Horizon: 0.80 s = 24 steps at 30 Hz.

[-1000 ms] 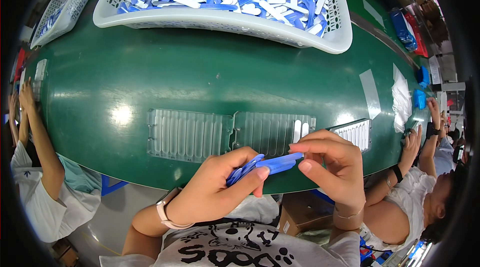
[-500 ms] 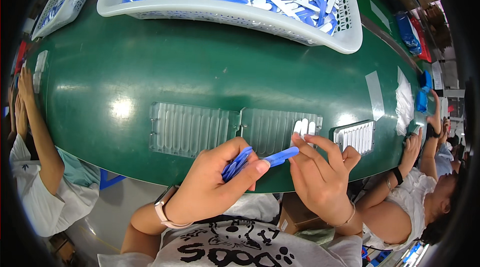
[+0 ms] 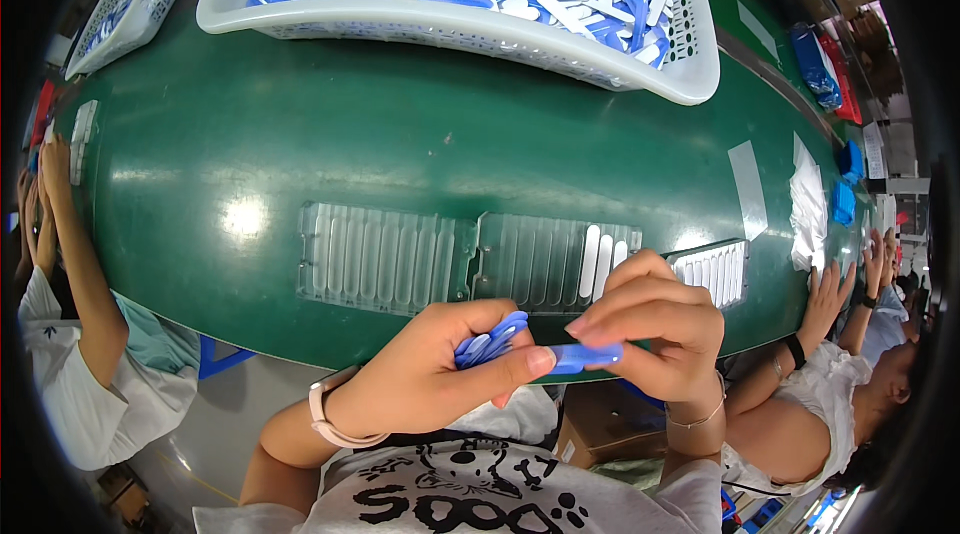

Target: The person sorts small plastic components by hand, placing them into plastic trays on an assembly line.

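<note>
My left hand [image 3: 430,364] is closed round a bunch of blue nail files [image 3: 490,339], flat sticks with rounded ends. One blue nail file [image 3: 568,360] sticks out to the right past my left thumb. At its outer end, the bent fingers of my right hand [image 3: 665,334] pinch it; they are slightly blurred. Just beyond my hands lies an opened clear plastic case with slots, its left half [image 3: 385,256] empty. Three white-faced files [image 3: 604,252] sit side by side in the right slots of its right half [image 3: 525,259], partly hidden behind my right hand.
A filled case [image 3: 722,272] lies right of the opened one. Across the far side stands a white basket [image 3: 450,19] heaped with blue and white files; another basket [image 3: 150,4] is at far left. Co-workers' hands [image 3: 825,299] rest at the table's right and left edges [image 3: 55,159].
My right hand has moved back from the white files in the case to the end of the protruding blue file. The three white files now lie seated in the slots.
</note>
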Each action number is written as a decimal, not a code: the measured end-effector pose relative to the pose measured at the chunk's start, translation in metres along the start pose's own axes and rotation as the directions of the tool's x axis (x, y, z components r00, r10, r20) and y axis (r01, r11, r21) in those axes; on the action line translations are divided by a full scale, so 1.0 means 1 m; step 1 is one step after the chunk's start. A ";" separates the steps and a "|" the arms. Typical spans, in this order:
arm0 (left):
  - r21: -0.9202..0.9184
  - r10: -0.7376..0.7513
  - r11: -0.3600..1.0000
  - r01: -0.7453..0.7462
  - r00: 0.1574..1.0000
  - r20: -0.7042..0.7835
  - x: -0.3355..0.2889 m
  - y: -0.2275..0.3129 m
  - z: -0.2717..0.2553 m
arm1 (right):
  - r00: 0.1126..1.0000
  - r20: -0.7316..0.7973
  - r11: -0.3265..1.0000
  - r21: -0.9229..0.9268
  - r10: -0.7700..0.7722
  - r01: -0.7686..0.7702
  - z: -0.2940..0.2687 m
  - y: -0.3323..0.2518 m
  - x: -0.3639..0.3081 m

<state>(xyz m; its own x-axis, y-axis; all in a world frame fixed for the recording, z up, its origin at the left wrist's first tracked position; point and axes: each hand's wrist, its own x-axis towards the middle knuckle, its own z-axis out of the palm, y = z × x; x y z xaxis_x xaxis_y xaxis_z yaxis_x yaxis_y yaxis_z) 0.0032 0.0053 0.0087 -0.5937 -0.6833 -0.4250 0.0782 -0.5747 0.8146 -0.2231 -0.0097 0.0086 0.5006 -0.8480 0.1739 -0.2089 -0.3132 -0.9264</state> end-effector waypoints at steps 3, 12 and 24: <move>-0.037 -0.008 0.999 0.009 1.000 0.022 0.001 0.000 -0.002 | 0.993 0.033 0.993 0.030 -0.115 0.114 -0.008 -0.004 0.015; -0.352 -0.145 0.929 0.110 0.987 -0.074 0.000 0.001 -0.005 | 0.969 -0.192 0.843 -0.486 0.155 -0.231 -0.007 0.020 0.030; -0.183 -0.073 0.982 0.057 0.994 -0.082 -0.001 0.000 -0.005 | 0.968 -0.175 0.719 -0.648 0.178 -0.249 0.004 0.000 0.015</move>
<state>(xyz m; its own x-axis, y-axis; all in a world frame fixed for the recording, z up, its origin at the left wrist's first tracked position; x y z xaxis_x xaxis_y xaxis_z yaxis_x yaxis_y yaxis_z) 0.0078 0.0040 0.0071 -0.5301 -0.6739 -0.5147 0.1889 -0.6855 0.7031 -0.2119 -0.0210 0.0097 0.3007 -0.9517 0.0620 -0.8197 -0.2911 -0.4934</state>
